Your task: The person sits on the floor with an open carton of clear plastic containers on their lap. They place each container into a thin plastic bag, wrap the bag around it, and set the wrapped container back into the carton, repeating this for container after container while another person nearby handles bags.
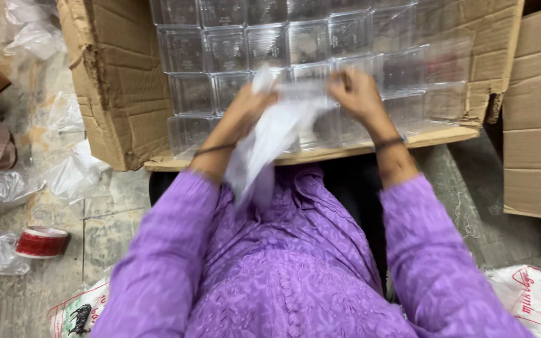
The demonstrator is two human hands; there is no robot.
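Both hands grip one thin plastic bag (270,141). The left hand (245,109) and right hand (353,91) pinch its top shut. The bag hangs long, pointing toward 7 o'clock.

So there's a thin see-through plastic bag (264,141), kind of milky white where it bunches up, and it's all crumpled and blurry. Its top end is pinched up high between both hands, just in front of the stacked boxes (245,47), and the rest hangs down loose toward the lap, narrowing to a floppy tail. Those boxes are small clear square plastic ones, packed tight in neat rows and layers inside an open cardboard carton lying on its side. Can't tell if there's a box inside the bag, too blurry.
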